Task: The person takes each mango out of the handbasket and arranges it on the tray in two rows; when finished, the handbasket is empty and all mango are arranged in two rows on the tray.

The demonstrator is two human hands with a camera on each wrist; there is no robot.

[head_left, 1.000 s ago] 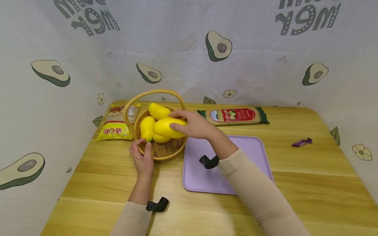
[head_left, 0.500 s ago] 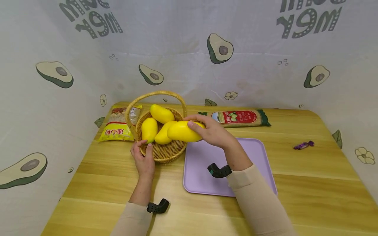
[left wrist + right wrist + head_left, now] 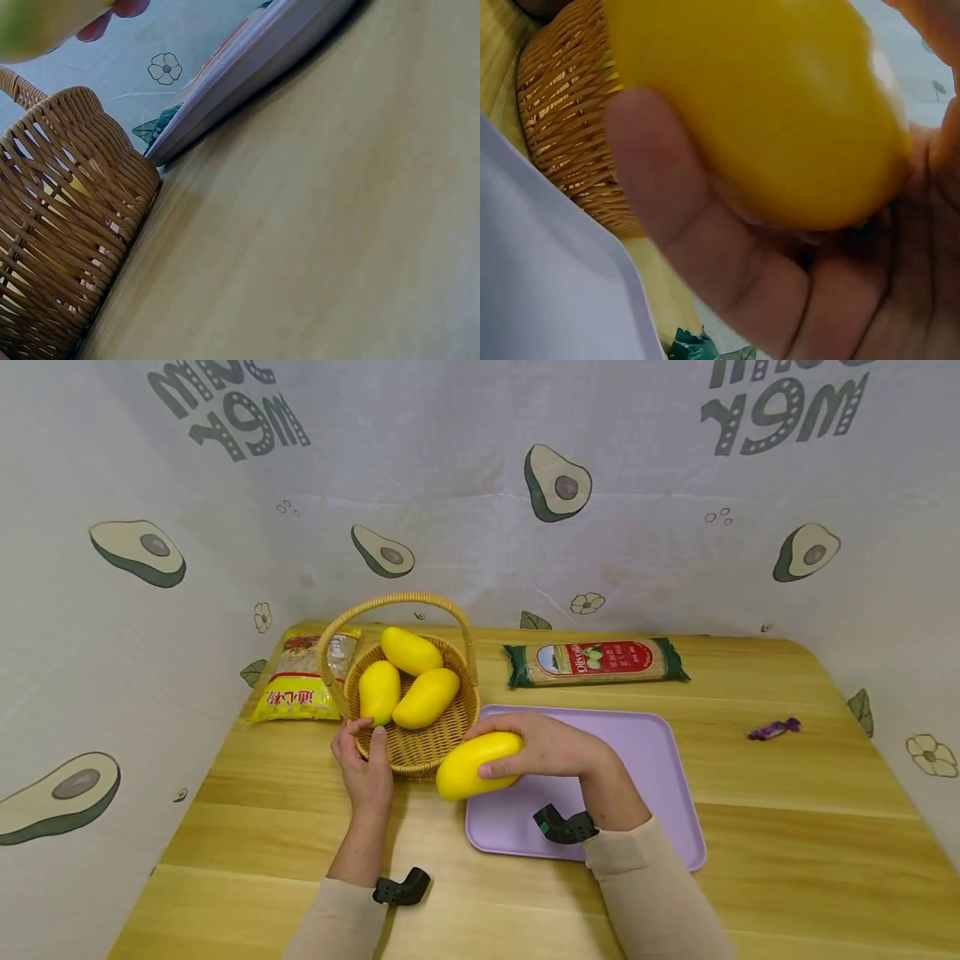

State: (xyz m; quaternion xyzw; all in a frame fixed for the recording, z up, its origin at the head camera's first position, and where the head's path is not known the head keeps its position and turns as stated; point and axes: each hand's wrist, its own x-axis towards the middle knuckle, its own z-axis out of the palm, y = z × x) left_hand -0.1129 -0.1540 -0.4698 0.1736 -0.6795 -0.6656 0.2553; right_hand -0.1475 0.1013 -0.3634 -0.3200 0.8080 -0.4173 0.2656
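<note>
In the head view, my right hand (image 3: 551,747) grips a yellow mango (image 3: 477,766), thumb on the near side, over the left edge of the lilac tray (image 3: 585,718). The same mango (image 3: 765,112) fills much of the right wrist view, with the thumb (image 3: 660,157) pressed along it. My left hand (image 3: 367,772) holds the front left rim of a wicker basket (image 3: 408,752) with a tall handle. Inside lie three more yellow mangoes, one at the back (image 3: 411,651), one at the left (image 3: 379,692) and one at the right (image 3: 427,698).
A yellow bag of pasta (image 3: 296,685) lies behind and left of the basket. Along the back lies a long noodle packet (image 3: 600,662) with green ends. A purple wrapped candy (image 3: 774,729) is on the wooden table (image 3: 787,843) at the right.
My right hand has lifted the mango out of the basket and carried it right and toward me, to the tray's left edge. My left hand stays at the basket rim.
</note>
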